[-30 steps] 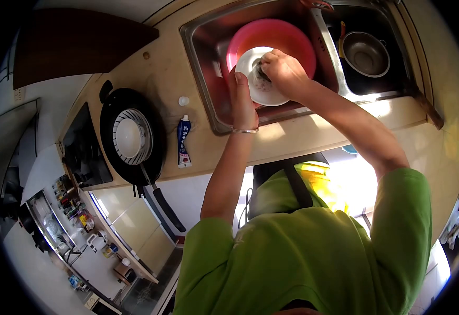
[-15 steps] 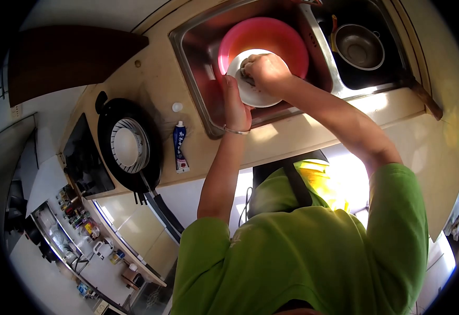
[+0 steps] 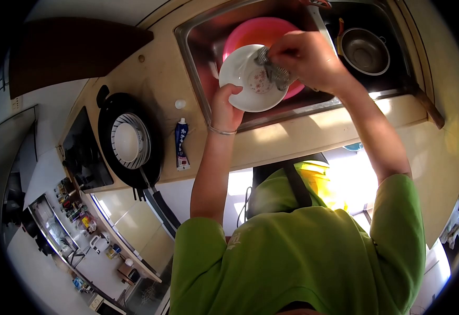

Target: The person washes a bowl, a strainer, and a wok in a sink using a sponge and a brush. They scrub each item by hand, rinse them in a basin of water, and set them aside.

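Note:
A white plate [image 3: 240, 71] with a reddish flower pattern at its centre tilts over the sink. My left hand [image 3: 226, 108] grips its near-left rim, thumb on the inner face and fingers behind it. In my right hand [image 3: 313, 62] is a grey mesh scouring pad [image 3: 276, 75], its loose end hanging over the right side of the plate. Beneath both hands sits a pink basin [image 3: 258, 27], partly hidden by the plate and my right hand.
The basin stands in a steel sink [image 3: 200, 52]. A metal strainer pan [image 3: 365, 51] lies in the right-hand sink. On the counter to the left are a blue tube [image 3: 181, 143], a white cap [image 3: 180, 104] and a black wok [image 3: 153, 142] holding striped bowls [image 3: 129, 142].
The plate has moved left and slightly down, tilting with its inner face showing more. My right hand has lifted away to the right, bringing the scouring pad into clear view.

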Motion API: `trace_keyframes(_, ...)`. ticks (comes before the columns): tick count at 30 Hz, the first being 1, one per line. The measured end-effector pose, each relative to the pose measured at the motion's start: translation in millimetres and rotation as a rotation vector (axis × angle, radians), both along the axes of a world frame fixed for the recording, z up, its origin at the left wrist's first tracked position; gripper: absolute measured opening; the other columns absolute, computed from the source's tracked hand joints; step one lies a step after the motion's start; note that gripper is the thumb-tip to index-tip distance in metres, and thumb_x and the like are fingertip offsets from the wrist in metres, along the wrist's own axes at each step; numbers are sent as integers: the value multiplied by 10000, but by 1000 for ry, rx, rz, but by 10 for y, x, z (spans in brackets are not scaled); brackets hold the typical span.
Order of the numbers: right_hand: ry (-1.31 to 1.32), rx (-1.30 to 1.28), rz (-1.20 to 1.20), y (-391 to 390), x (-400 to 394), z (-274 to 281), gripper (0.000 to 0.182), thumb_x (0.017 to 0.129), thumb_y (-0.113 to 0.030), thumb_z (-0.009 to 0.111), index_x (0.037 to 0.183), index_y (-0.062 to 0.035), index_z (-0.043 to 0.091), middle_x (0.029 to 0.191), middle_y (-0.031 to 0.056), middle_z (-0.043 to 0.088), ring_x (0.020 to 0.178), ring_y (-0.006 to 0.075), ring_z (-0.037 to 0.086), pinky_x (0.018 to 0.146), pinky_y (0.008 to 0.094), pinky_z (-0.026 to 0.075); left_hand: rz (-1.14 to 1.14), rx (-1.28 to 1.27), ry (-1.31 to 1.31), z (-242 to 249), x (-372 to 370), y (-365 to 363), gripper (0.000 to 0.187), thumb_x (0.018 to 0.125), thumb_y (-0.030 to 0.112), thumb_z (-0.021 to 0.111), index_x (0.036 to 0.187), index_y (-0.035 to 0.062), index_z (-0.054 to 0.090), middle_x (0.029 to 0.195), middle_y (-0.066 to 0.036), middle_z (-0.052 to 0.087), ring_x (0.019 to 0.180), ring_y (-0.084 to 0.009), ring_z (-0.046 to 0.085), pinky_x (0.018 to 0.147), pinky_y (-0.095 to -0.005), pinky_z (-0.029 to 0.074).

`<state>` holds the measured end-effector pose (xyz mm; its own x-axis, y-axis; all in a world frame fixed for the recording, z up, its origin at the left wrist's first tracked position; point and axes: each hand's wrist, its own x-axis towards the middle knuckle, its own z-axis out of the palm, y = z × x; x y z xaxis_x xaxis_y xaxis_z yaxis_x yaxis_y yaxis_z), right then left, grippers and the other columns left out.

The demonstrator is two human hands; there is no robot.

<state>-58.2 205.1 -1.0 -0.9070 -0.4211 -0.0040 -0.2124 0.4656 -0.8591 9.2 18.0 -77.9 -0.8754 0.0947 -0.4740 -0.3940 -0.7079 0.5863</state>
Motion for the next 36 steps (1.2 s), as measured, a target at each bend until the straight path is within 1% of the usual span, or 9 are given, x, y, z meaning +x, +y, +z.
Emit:
trace_keyframes(5,-451,-646,-118,207,-76,-32,104,749,-79,588,817,0,590,726,37,598,677,89,564,591,220,456,-91,43,4,183,-7,-34,512,650,55,436,1153,-11,369,1092,-128,470,1026,-280,458,887,-388,367)
trace_keyframes(9,-313,-430,-223,5,-10,-70,100,778,-57,557,861,-4,575,793,34,594,727,81,557,646,206,464,-181,-40,40,255,3,-15,473,720,116,466,1170,16,363,1125,-112,454,1065,-261,432,865,-381,389)
trace_keyframes(12,234,35,-271,-246,23,-342,186,655,-44,633,836,-36,588,759,101,546,679,202,571,639,272,472,-69,-151,60,361,21,231,462,816,295,467,1191,50,353,1169,-82,432,1091,-226,412,844,-375,401)
trace_keyframes(16,-9,9,-184,-607,198,-497,151,656,-85,551,790,-30,593,750,157,582,712,303,571,670,350,448,-6,-245,39,186,54,364,563,833,491,364,1203,67,342,1200,-65,407,1100,-195,402,865,-340,374)
trace_keyframes(23,85,49,334,-331,385,-1171,97,647,-67,560,711,-78,631,732,103,582,682,258,564,667,331,445,139,-509,98,-228,14,210,349,839,208,435,1133,26,394,1083,-106,455,1005,-200,441,857,-316,350)
trace_keyframes(28,221,-48,-68,-438,252,-1367,72,602,-48,607,673,-51,594,681,90,567,636,240,558,602,311,451,109,-597,108,-337,-75,289,360,831,194,437,1144,20,398,1098,-100,452,1008,-195,430,867,-307,331)
trace_keyframes(33,-348,-189,-25,-562,114,-1660,31,711,-45,604,687,-30,591,647,22,568,664,77,510,632,236,417,85,-775,224,-694,-227,237,365,833,196,429,1146,10,399,1091,-93,455,1002,-179,433,859,-303,337)
trace_keyframes(34,-537,-397,-25,-425,41,-1415,10,710,-24,599,718,-26,593,693,29,575,678,82,515,647,226,416,117,-548,212,-697,-275,245,372,835,186,416,1154,-2,389,1083,-92,465,993,-181,439,861,-299,336)
trace_keyframes(36,-694,-698,-166,-95,-89,-1286,50,741,-26,554,782,-12,580,785,42,583,725,113,542,678,246,441,116,-826,139,-832,-327,151,376,765,105,428,1118,-22,414,1067,-122,494,980,-214,476,849,-311,358)
